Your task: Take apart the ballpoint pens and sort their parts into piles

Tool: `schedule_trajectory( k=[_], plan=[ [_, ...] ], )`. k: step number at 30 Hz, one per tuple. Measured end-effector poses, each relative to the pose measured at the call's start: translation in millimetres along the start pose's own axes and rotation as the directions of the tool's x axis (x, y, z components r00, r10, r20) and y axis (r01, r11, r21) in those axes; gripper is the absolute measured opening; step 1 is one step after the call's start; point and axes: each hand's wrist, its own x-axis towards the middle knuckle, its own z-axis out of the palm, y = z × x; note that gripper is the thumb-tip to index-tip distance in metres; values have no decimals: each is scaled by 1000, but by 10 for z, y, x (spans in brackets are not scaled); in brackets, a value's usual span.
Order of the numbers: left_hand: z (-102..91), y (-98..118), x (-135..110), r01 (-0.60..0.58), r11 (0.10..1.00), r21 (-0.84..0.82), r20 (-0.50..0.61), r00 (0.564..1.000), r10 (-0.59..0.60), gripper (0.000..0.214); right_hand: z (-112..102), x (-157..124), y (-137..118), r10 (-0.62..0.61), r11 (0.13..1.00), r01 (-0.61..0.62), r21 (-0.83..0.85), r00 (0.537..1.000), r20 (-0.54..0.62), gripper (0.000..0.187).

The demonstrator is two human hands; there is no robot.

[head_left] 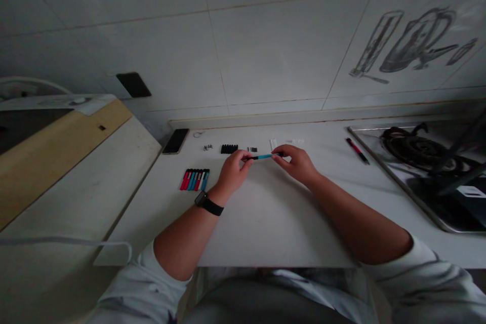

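A blue and black pen (265, 156) is held level above the white counter, one end in each hand. My left hand (234, 167) pinches its black left end between thumb and fingers. At the other end, my right hand (293, 162) grips the dark tip. Behind the hands lie a row of black pen parts (229, 149), small metal springs or clips (207, 147), little dark pieces (252, 149), white sticks (273, 144) and small clear pieces (298, 140). Left of my left hand, several red, blue and white pen barrels (195, 179) rest side by side.
A red and black pen (357, 151) lies at the right, beside a gas stove (402, 182). The phone (176, 141) sits at the counter's back left, near a thin ring (198, 134). A white appliance (87, 172) borders the left side, and a tiled wall (273, 55) rises behind.
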Motion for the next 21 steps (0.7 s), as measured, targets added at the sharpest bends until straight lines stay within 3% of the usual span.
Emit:
schedule_trajectory(
  k=[5, 21],
  plan=[
    [10, -23, 0, 6, 1000, -13, -3, 1000, -6, 11, 13, 32, 20, 96, 992, -99, 81, 994, 44, 26],
    [16, -33, -22, 21, 999, -27, 66, 998, -19, 15, 24, 23, 16, 105, 985, -103, 141, 995, -3, 30]
  ],
)
